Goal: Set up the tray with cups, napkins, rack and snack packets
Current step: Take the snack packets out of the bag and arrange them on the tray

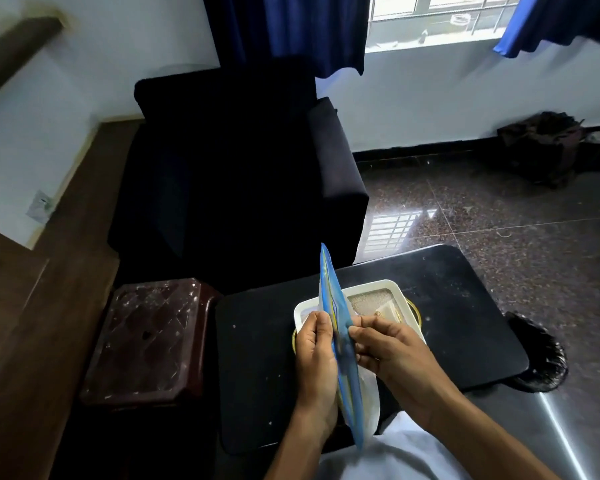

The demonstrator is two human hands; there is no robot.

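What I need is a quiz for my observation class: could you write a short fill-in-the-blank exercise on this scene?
1. The left hand and right hand hold a snack packet whose colour is ____.
2. The white tray sits on a table whose top is ____.
3. Seen from the person, the maroon stool stands on the table's ____ side.

Missing words: blue; black; left.

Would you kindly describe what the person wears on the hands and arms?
The left hand and right hand are bare: no gloves, rings or watch show. Both forearms are uncovered to the frame's edge; white clothing fabric shows between them.
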